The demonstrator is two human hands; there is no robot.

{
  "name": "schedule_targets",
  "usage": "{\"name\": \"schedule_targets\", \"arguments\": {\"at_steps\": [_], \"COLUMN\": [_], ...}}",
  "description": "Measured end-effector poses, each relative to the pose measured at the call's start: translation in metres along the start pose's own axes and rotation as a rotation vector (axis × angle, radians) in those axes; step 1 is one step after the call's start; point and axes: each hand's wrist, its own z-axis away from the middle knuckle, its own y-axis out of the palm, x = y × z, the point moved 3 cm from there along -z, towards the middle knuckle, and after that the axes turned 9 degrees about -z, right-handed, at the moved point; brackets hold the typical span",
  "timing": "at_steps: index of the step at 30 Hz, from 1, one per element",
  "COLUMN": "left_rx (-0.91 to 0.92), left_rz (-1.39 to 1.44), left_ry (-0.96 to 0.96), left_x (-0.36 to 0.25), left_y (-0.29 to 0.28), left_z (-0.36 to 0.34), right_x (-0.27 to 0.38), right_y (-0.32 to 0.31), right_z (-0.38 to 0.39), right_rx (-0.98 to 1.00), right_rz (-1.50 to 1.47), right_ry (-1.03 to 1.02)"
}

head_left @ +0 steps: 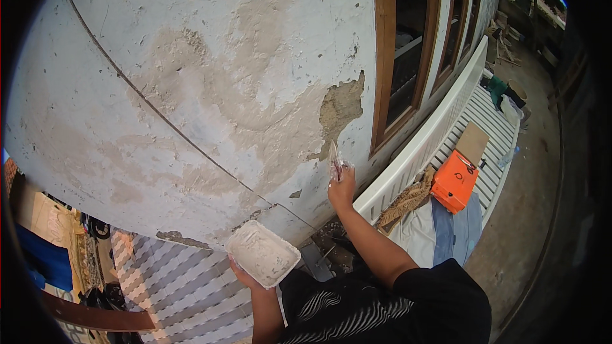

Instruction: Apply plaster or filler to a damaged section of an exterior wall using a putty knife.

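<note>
My left hand (245,275) grips a shallow white tub (262,253) from its left side and below, in front of my body. The tub is coated with pale, thick putty. Raised to the wall, my right hand (343,181) is closed on a putty-smeared putty knife (333,158); most of its handle is hidden in the fingers. The blade points up, close to the lower edge of a bare grey-brown patch (341,108); whether it touches cannot be told. Around that patch the white wall (255,83) carries broad beige smears.
A wood-framed window (382,57) is right of the patch. A dark cable (159,114) runs diagonally across the wall. On the white slatted bench (440,146) at right are an orange box (454,181), a board (472,143) and cloths (456,226). Patterned tiles (185,286) lie lower left.
</note>
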Motion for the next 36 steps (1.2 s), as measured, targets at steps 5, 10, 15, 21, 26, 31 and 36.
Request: {"name": "schedule_targets", "arguments": {"at_steps": [5, 10, 15, 21, 26, 31, 36], "left_rx": [0.019, -0.057, -0.057, 0.017, -0.007, 0.012, -0.055], "left_rz": [-0.048, -0.062, -0.059, -0.059, -0.017, -0.049, -0.077], "left_ry": [0.017, 0.021, -0.019, -0.053, -0.041, 0.012, 0.032], "left_x": [-0.005, -0.009, -0.001, 0.007, 0.004, -0.003, -0.013], "left_y": [0.007, 0.001, 0.005, 0.02, 0.012, 0.005, 0.002], "left_z": [0.002, 0.002, -0.007, -0.007, -0.004, 0.001, 0.006], "right_x": [0.018, 0.029, 0.031, 0.019, -0.003, 0.014, 0.029], "right_y": [0.058, 0.068, 0.064, 0.03, -0.001, 0.036, 0.064], "right_z": [0.016, 0.026, 0.042, 0.054, 0.026, 0.018, 0.05], "right_rx": [0.024, -0.022, 0.124, 0.331, 0.125, 0.033, 0.128], "right_rz": [-0.091, 0.131, 0.127, 0.086, -0.137, -0.01, 0.101], "right_ry": [0.014, -0.078, -0.107, -0.182, 0.045, -0.029, -0.118]}}
